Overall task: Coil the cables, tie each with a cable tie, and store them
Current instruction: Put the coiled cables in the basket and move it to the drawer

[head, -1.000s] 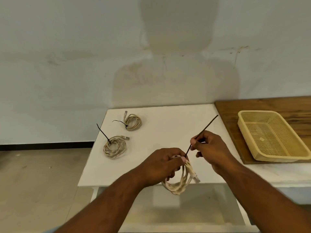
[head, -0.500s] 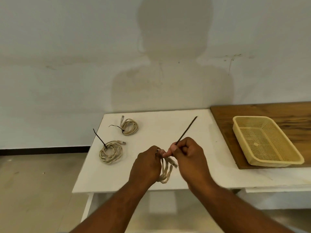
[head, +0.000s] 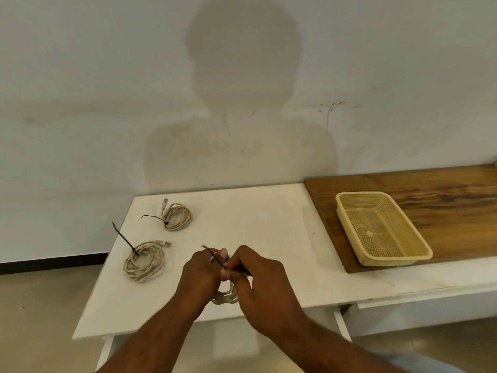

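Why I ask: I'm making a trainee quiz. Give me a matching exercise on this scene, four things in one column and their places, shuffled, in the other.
Things
1. coil being tied
2. its black cable tie
3. basket
4. farthest coil

Places
a. hanging between the left hand and the right hand
b. back left of the white table
c. on the wooden board
d. pinched by the right hand, crossing the left hand

Pairs: 1-a, 2-d, 3-c, 4-b
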